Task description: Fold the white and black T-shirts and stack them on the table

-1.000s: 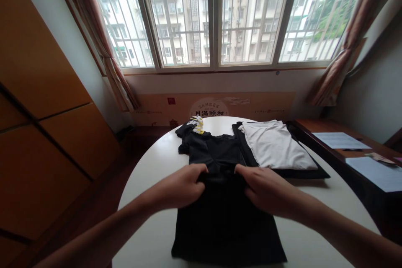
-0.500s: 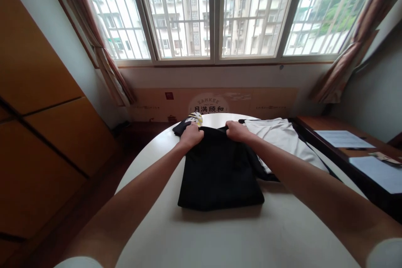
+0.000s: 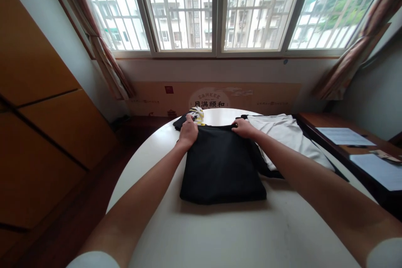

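Two layers now: on the round white surface [image 3: 220, 234] the black shirt [image 3: 221, 167] lies doubled at frame centre, its near half brought up over the far half a moment ago. To its right lies a white shirt [image 3: 289, 138], its near edge just beside it. My left hand [image 3: 188, 132] and right hand [image 3: 243, 127] rest on the far edge, curled fingers pinching the cloth. No container is in sight.

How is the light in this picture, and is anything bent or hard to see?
Head view: bright window backlights the scene, so the black shirt shows almost no fold detail; the wide lens bows the window frames at the edges; left hand and right hand look sharp.
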